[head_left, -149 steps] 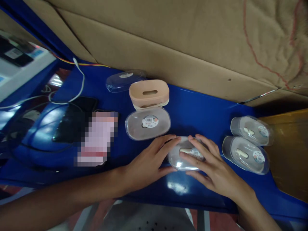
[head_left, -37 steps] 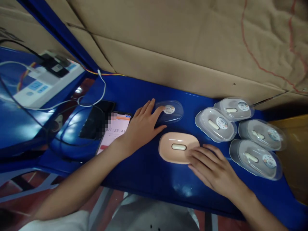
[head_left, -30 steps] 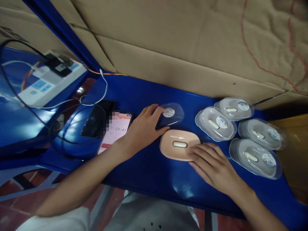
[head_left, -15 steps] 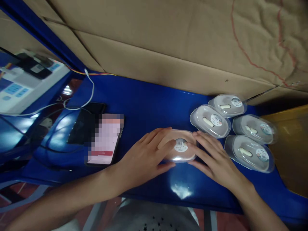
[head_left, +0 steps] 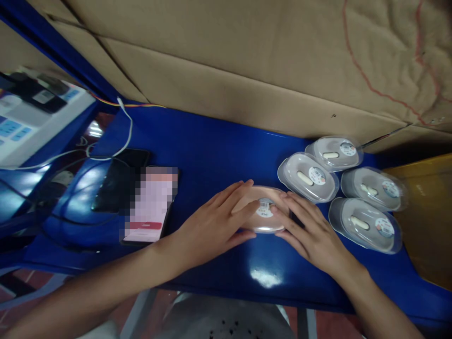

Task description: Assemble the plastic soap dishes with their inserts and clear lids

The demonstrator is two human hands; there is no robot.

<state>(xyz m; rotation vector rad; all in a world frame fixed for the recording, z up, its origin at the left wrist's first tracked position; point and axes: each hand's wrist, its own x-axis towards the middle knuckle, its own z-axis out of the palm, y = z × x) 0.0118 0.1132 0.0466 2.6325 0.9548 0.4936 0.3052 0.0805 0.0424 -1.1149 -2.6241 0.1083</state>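
An oval plastic box (head_left: 259, 221) with a clear cover, a pinkish inside and a round white barcode label lies in front of me on the blue table. My left hand (head_left: 222, 214) grips its left side, thumb at the near edge and fingers over the far edge and top. From the right, my right hand (head_left: 310, 228) holds the other end, its fingers on the cover and thumb near the front edge. Both hands partly hide the box. Close to my right hand stands a similar grey oval box (head_left: 307, 181) with a cream oblong piece and a label.
Several more grey oval boxes (head_left: 365, 223) are grouped at the right, beside a brown carton (head_left: 427, 216). Left of my hands lie a lit phone (head_left: 150, 202) and a dark flat device (head_left: 115, 186) among cables. A white power strip (head_left: 24, 125) sits far left. Cardboard (head_left: 219, 70) covers the back.
The view has shifted slightly. Both hands keep their hold on the pinkish box, which appears a little farther from the table's front edge; its cover's near edge looks slightly different in tilt.
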